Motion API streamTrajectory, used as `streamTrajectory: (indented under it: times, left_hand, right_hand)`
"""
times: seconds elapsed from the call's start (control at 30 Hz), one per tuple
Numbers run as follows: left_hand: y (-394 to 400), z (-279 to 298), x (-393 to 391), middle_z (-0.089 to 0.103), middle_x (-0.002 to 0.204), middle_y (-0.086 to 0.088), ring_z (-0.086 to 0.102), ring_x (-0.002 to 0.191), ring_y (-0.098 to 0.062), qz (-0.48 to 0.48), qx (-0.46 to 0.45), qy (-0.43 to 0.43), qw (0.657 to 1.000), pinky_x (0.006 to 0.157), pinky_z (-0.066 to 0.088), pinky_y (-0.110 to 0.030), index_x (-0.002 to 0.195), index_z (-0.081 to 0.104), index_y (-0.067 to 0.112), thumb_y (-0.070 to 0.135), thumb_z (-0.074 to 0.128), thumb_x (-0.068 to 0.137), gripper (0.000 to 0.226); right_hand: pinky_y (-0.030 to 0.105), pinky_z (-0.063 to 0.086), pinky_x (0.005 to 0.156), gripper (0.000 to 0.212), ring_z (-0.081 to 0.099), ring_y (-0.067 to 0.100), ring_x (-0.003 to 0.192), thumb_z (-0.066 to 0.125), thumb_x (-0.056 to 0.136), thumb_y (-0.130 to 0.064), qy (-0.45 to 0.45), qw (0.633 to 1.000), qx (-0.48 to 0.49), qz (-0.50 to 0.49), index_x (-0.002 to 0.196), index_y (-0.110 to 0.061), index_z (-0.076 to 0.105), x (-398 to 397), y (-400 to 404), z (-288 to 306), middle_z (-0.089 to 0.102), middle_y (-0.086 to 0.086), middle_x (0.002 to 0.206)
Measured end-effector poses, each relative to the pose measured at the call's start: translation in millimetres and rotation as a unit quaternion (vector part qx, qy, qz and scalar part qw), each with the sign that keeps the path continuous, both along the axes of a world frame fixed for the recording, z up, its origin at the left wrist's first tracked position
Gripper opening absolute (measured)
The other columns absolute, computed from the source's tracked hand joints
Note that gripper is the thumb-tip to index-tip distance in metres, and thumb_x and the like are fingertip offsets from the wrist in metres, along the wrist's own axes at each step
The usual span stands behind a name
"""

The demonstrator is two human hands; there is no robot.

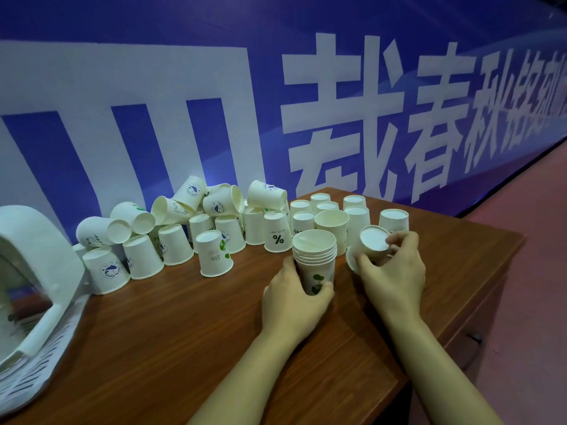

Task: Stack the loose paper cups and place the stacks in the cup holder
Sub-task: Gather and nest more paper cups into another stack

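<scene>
Left hand (293,297): wraps the upright stack (315,259), steadying it.
Right hand (391,268): fingers curled round a tilted loose cup (372,243).
Tip: turn it mouth-up, then nest squarely.

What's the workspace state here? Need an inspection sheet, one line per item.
Surface: brown wood-grain table, edge at right.
Job's things: upright stack of cups in front; loose cups mostly upside down, some piled on their sides at the back; white slotted cup holder at left edge.
Clutter: nothing seen.
Grippers: left hand grips the stack; right hand holds a tilted single cup.
Cables: nothing seen.
Surroundings: blue banner with white characters behind; reddish floor at right.
</scene>
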State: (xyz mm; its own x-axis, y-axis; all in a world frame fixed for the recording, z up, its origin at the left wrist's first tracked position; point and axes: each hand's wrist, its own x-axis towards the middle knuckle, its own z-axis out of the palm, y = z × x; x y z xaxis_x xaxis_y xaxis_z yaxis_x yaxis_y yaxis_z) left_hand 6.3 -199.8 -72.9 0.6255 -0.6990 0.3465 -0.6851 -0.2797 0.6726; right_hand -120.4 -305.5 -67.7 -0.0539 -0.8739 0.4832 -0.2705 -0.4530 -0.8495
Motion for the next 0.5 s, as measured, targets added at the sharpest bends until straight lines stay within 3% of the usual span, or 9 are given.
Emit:
streamTrajectory:
  times: [0.1, 0.2, 0.27, 0.37, 0.43, 0.5]
  left_hand:
    - [-1.2, -1.3, 0.5, 0.072, 0.112, 0.004, 0.068, 0.105, -0.024, -0.003, -0.007, 0.001, 1.000, 0.093, 0.054, -0.046, 0.122, 0.054, 0.029, 0.058, 0.073, 0.076, 0.058]
    - [-1.5, -1.5, 1.8, 0.072, 0.115, 0.004, 0.068, 0.107, -0.025, -0.006, -0.007, -0.002, 1.000, 0.093, 0.054, -0.045, 0.125, 0.053, 0.030, 0.059, 0.073, 0.077, 0.060]
    - [-1.7, -1.2, 1.9, 0.071, 0.117, 0.004, 0.068, 0.108, -0.025, -0.008, -0.007, -0.003, 1.000, 0.094, 0.054, -0.045, 0.126, 0.053, 0.029, 0.059, 0.073, 0.078, 0.060]
    - [-1.0, -1.0, 1.5, 0.072, 0.115, 0.003, 0.068, 0.108, -0.026, -0.009, -0.011, -0.003, 1.000, 0.094, 0.054, -0.045, 0.125, 0.053, 0.028, 0.057, 0.074, 0.079, 0.059]
    - [-0.8, -1.4, 2.1, 0.072, 0.114, 0.005, 0.068, 0.106, -0.024, -0.019, -0.012, -0.001, 1.000, 0.093, 0.055, -0.044, 0.124, 0.053, 0.030, 0.057, 0.075, 0.077, 0.058]
    - [-0.7, -0.9, 1.9, 0.072, 0.112, 0.010, 0.069, 0.103, -0.018, -0.042, -0.011, 0.004, 0.999, 0.090, 0.057, -0.041, 0.122, 0.053, 0.034, 0.058, 0.077, 0.075, 0.058]
  right_hand:
    - [0.036, 0.052, 0.087, 0.070, 0.056, 0.015, 0.103, 0.093, 0.068, -0.035, -0.047, 0.998, -0.011, 0.030, 0.123, -0.023, 0.050, 0.9, 5.6, 4.5, 0.055, -0.003, 0.116]
    - [0.037, 0.054, 0.088, 0.060, 0.057, 0.017, 0.104, 0.089, 0.072, -0.047, -0.046, 0.997, -0.052, 0.031, 0.119, -0.019, 0.066, 2.9, 8.7, 2.5, 0.056, -0.001, 0.114]
    - [0.028, 0.052, 0.085, 0.051, 0.059, 0.014, 0.099, 0.087, 0.075, -0.049, -0.075, 0.994, -0.075, 0.031, 0.113, -0.020, 0.070, 0.9, 10.5, 3.9, 0.059, -0.004, 0.107]
    - [0.019, 0.053, 0.076, 0.046, 0.066, 0.009, 0.096, 0.089, 0.076, -0.040, -0.159, 0.984, -0.055, 0.064, 0.112, -0.028, 0.063, -3.9, 10.6, 8.7, 0.065, -0.010, 0.107]
    - [0.019, 0.057, 0.065, 0.058, 0.072, 0.006, 0.090, 0.091, 0.076, -0.021, -0.251, 0.960, -0.006, 0.123, 0.114, -0.025, 0.048, -5.4, 9.3, 10.9, 0.063, -0.005, 0.106]
    - [0.016, 0.056, 0.061, 0.065, 0.072, -0.001, 0.081, 0.090, 0.075, -0.012, -0.278, 0.948, 0.008, 0.154, 0.115, -0.019, 0.039, -5.2, 7.3, 11.0, 0.062, -0.001, 0.102]
